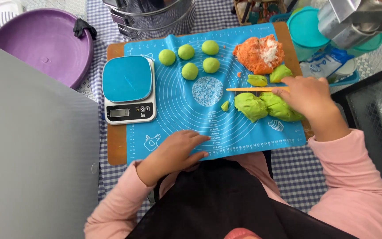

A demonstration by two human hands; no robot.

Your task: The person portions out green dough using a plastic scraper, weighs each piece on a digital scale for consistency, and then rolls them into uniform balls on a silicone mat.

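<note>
Dough balls [190, 71], five green, right hand [308, 95] gripping one yellow scraper [250, 89], left hand [175, 152] open-fingered on mat [177, 110].

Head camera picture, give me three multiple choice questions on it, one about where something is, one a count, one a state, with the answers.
1. Where is the kitchen scale?
A. at the left edge of the blue mat
B. on the purple lid
C. under the orange dough

2. How many round green dough balls lie in the group?
A. three
B. five
C. eight

3. What is the left hand doing?
A. gripping the stick
B. resting flat on the mat
C. lifting the scale

Answers: 1 A, the scale sits beside the mat's left side. 2 B, five balls are countable. 3 B, its fingers lie spread on the mat, while the right hand holds the yellow stick.
</note>
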